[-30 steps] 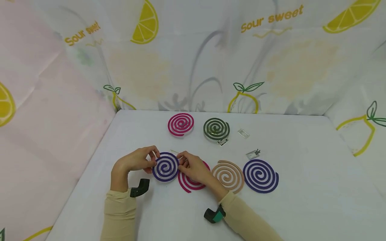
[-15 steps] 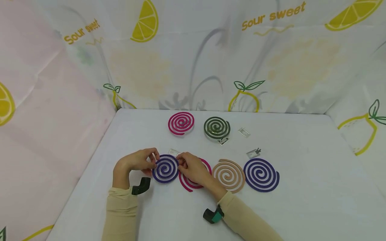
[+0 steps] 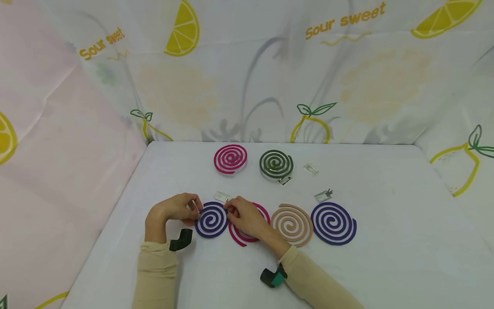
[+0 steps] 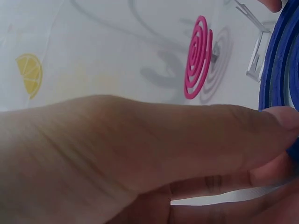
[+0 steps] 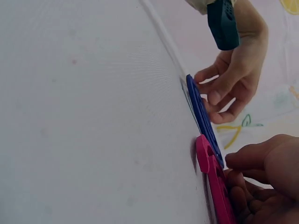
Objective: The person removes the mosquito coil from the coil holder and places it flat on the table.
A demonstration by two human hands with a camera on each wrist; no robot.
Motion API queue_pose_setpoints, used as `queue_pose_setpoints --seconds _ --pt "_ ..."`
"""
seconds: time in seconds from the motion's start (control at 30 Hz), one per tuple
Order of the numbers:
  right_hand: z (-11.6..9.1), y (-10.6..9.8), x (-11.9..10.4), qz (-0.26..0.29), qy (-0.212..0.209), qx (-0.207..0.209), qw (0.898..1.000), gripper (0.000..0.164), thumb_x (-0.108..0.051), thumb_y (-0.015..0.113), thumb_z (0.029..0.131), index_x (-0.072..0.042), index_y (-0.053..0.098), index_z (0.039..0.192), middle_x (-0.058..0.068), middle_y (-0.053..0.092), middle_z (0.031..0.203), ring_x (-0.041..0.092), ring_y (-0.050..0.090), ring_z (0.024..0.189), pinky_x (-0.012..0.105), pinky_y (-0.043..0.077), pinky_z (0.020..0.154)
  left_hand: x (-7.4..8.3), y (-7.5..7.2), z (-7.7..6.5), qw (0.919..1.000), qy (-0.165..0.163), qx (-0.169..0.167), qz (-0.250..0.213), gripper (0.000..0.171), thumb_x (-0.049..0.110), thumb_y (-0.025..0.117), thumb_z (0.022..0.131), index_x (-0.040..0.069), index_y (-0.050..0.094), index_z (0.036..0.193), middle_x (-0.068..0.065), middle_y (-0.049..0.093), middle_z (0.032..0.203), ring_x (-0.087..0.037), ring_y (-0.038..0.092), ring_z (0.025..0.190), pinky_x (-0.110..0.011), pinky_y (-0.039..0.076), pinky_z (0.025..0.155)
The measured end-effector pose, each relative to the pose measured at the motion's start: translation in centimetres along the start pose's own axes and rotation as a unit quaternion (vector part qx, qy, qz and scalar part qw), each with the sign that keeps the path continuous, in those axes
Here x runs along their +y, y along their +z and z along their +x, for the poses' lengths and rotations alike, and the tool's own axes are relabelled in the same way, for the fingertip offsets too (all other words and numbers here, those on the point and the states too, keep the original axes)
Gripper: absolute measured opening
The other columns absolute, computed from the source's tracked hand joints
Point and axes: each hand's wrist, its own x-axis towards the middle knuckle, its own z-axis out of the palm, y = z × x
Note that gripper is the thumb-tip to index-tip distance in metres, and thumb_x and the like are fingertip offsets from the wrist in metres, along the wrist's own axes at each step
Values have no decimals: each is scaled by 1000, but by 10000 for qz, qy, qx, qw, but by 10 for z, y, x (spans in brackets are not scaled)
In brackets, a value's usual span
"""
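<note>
A dark blue mosquito coil lies nearly flat at the table's front left, with both hands at its rim. My left hand pinches its left edge; in the left wrist view the thumb overlaps the blue rings. On the opposite side my right hand holds the upper right edge between thumb and fingers. Under that hand lies a pink coil, partly hidden, its end close to the blue one. Just behind the blue coil rests a small metal coil stand.
To the right lie a tan coil and another blue coil. Farther back, a pink coil and a green coil sit raised off the table. More metal stands lie nearby, one flat piece behind.
The blue coil between my hands has come down slightly toward me and the table, uncovering more of the metal stand behind it. Both hands have shifted only a little.
</note>
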Motion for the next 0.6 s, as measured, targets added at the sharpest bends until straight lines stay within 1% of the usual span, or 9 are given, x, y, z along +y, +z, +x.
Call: queue_pose_setpoints --seconds 0.1,0.2,0.3,0.37,0.43,0.5,0.53,0.6 --pt "0 -2 0 55 10 -77 10000 22 -11 60 91 -7 64 112 3 59 95 8 51 78 17 44 68 0 0 1 9999 -59 43 96 20 12 66 84 3 59 100 -7 64 87 -13 62 69 -27 52 64" --pt "0 -3 1 153 -37 -120 9998 21 -11 59 91 -8 63 112 3 59 96 9 53 80 18 45 71 0 -1 2 9996 -83 186 218 20 16 65 86 5 59 101 -7 64 89 -14 62 71 -27 50 65" --pt "0 -5 1 271 -80 -150 9995 20 -11 58 92 -8 63 111 3 60 97 9 55 82 19 46 72 2 -3 4 9987 24 404 324 18 18 61 89 7 58 103 -8 64 92 -14 62 71 -28 48 66" --pt "0 -7 1 357 -121 -166 9992 20 -11 57 92 -9 63 111 3 62 97 10 56 82 19 47 72 4 -4 6 9976 157 582 346 18 20 57 92 7 58 105 -9 65 93 -14 62 72 -28 47 67" --pt "0 -10 -1 404 -119 -226 9989 20 -13 56 93 -9 62 111 2 63 97 9 57 83 19 47 73 6 -4 8 9957 355 795 302 19 20 55 94 6 59 106 -10 66 92 -16 64 72 -29 46 68" --pt "0 -15 -3 419 -186 -305 9985 20 -14 55 94 -10 62 112 2 63 97 9 57 83 19 48 73 9 -3 12 9919 595 1110 152 20 19 54 95 4 59 107 -13 67 92 -19 65 72 -30 44 68" --pt "0 -17 -3 431 -225 -362 9982 21 -15 54 94 -10 62 113 1 64 97 9 57 83 19 48 74 12 -2 14 9887 725 1313 63 20 19 54 95 4 59 107 -13 67 91 -21 66 73 -30 44 67" --pt "1 -24 -5 493 -312 -478 9972 22 -16 54 95 -10 61 114 0 64 96 9 58 82 19 48 73 18 1 20 9794 982 1760 -114 20 18 55 95 3 60 107 -13 67 92 -23 67 74 -29 43 66"
